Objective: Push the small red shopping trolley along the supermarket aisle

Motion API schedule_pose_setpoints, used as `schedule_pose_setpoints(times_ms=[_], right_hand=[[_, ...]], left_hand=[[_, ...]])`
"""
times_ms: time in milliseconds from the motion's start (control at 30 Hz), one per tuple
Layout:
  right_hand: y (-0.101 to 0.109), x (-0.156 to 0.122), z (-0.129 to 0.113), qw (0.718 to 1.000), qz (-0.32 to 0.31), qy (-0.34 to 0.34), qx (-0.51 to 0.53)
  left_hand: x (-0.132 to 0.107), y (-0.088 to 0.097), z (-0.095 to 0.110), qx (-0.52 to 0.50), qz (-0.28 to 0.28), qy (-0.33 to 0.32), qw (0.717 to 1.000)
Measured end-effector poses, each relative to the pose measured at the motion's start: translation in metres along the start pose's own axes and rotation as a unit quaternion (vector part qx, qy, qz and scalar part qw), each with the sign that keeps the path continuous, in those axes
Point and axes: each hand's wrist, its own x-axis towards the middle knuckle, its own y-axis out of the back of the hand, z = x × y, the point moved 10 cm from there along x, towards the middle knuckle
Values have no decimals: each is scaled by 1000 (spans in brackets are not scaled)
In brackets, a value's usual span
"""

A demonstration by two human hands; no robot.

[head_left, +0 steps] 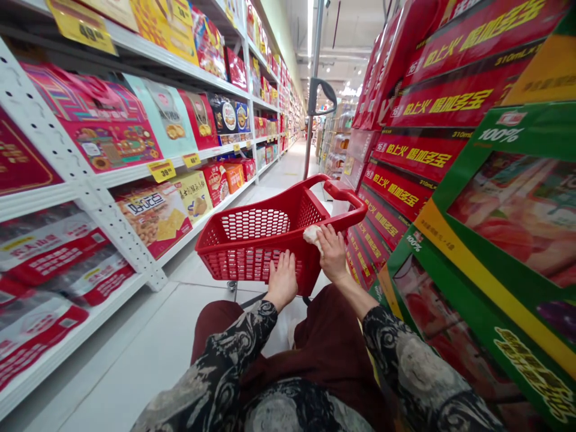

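Observation:
A red plastic shopping basket cart (308, 261) with perforated sides and a raised handle stands right in front of my knees. Flat against its near side lies my left hand (283, 278), fingers stretched out. My right hand (333, 254) presses a crumpled white cloth (311, 234) to the basket's rim, close to the handle. Whether the cloth is fabric or paper I cannot make out. The basket's inside shows only in part, behind the near wall.
White shelves (76, 189) of boxed snacks line the left side. On the right rise stacked red drink cartons (405, 153) and green juice boxes (472, 240). A metal pole (312, 90) stands behind the basket. Pale tiled floor (130, 354) runs along the aisle.

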Motion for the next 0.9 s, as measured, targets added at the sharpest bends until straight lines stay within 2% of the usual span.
schedule_pose_setpoints(times_ms=[100, 233, 300, 367, 433, 567, 633, 733, 900], right_hand=[[-22, 0, -11, 999, -31, 16, -6], [-73, -39, -34, 988, -136, 72, -2], [-90, -58, -40, 981, -173, 89, 2], [-94, -65, -45, 977, -187, 100, 12], [-86, -54, -52, 979, -171, 108, 30], [-56, -1, -69, 991, -89, 91, 50], [-53, 19, -81, 992, -78, 93, 43], [-70, 23, -100, 984, -115, 130, 35], [-109, -16, -112, 966, -193, 168, 25]], left_hand=[[0, 0, 0, -1, 4, 0, 1000], [-2, -3, -8, 1, 17, 4, 1000], [-4, -5, -16, 2, 14, 14, 1000], [-5, -7, -27, 2, 6, 32, 999], [-6, -8, -39, 1, 1, 56, 998], [-7, -7, -60, -1, 6, 95, 995], [-6, -5, -65, 2, 12, 103, 995], [-6, -1, -71, 4, 20, 108, 994], [-11, -5, -80, -3, 14, 119, 993]])
